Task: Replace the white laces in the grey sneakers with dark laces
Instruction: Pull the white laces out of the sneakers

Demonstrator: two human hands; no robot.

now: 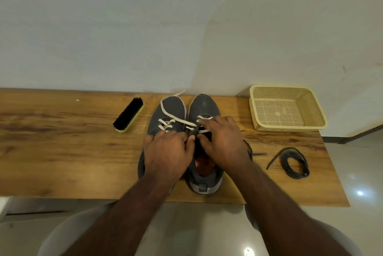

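Note:
Two grey sneakers stand side by side on the wooden table, toes toward the wall. The left sneaker (169, 110) has a white lace (170, 115) partly pulled loose, trailing over its toe. The right sneaker (204, 106) keeps white lace (204, 119) in its front eyelets. My left hand (167, 153) and my right hand (222, 143) meet over the right sneaker's lacing, fingers pinched around a dark lace end (194, 131). A dark lace (248, 150) trails out beside my right wrist. Another coiled dark lace (294, 163) lies on the table at right.
A black-bristled shoe brush (129, 115) lies left of the sneakers. A cream plastic mesh basket (287, 108) sits at the back right by the wall. The table's front edge (83, 196) runs below the shoe heels; its right edge is past the coiled lace.

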